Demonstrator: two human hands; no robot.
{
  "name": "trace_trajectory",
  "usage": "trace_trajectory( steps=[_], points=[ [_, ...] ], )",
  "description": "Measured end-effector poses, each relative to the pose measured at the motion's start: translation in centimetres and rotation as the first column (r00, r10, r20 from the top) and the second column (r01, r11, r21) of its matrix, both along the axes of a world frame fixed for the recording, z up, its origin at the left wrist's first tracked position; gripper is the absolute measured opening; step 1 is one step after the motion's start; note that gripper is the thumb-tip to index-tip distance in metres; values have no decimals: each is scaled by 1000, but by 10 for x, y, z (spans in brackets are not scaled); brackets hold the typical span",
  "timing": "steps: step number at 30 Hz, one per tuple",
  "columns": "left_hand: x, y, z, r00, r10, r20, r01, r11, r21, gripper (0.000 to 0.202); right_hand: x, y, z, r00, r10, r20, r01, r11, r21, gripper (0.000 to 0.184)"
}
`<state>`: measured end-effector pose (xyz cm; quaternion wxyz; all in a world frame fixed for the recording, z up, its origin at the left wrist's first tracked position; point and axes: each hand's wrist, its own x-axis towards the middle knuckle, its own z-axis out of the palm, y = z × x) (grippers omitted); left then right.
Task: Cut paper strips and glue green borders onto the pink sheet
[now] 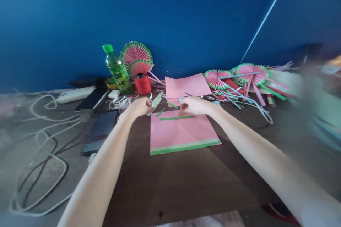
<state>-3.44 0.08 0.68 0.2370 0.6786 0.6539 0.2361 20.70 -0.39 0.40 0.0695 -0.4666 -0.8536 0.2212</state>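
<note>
A pink paper sheet (181, 131) lies on the dark table in front of me, with a pale green band and a darker green strip (186, 148) along its near edge. Another long green strip (170, 118) rests across its far part. My right hand (191, 106) is over that far edge, fingers pinched together just above the strip; what they hold, if anything, is hidden. My left hand (141, 107) is curled closed left of the sheet, beside a pale green paper strip (156, 103); its grip is unclear. Short green pieces (172, 105) lie between the hands.
Scissors (207, 97) lie beyond my right hand, near a second pink sheet (188, 84). Pleated pink-green paper fans (137, 55) lean on the blue wall by a green-capped bottle (117, 69) and a red thread spool (143, 84). White cables (53, 156) sprawl at left beside a tablet (99, 131).
</note>
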Motion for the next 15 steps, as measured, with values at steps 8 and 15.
trace_trajectory(
  steps=[8,15],
  points=[
    [-14,4,7,983,43,176,-34,998,-52,19,-8,-1,-13,997,8,81,-26,975,220,36],
    [-25,-3,29,818,-12,575,33,999,-26,18,-12,-5,-8,976,-50,-212,103,964,245,37]
  ],
)
